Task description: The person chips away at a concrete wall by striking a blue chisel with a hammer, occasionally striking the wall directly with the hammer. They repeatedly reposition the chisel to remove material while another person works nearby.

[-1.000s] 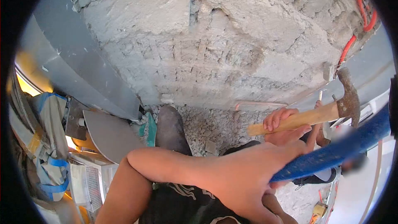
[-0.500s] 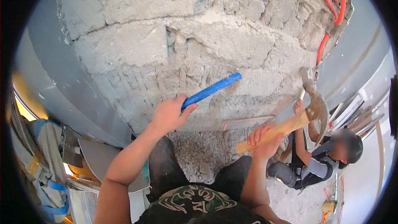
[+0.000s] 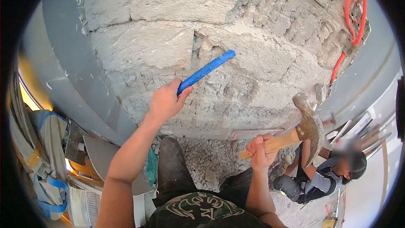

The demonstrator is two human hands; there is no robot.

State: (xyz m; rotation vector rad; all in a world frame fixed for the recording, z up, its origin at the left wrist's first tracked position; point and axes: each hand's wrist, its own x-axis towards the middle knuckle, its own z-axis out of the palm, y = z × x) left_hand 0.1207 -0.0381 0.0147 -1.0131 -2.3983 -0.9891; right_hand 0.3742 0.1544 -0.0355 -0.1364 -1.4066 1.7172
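Note:
My left hand (image 3: 165, 101) is closed around the lower end of a blue chisel (image 3: 206, 71), a round bar slanting up to the right. It overlaps the broken, pale masonry wall (image 3: 160, 42) in this view. In my right hand (image 3: 260, 152) is a claw hammer (image 3: 310, 127), gripped by its wooden handle with the fingers wrapped round it. The worn metal head points right, its curved claw hanging downward, apart from the chisel.
Rubble (image 3: 200, 154) lies at the wall's foot. A co-worker (image 3: 322, 179) crouches close on the right, partly behind the hammer. Red conduit (image 3: 348, 25) hangs from the wall's upper right. Bags (image 3: 52, 152) and a grey panel (image 3: 101, 156) stand at left.
The wall sits further right and lower in view. The chisel has moved up and left across it. My right hand has closed more firmly on the handle, and the hammer head is lower.

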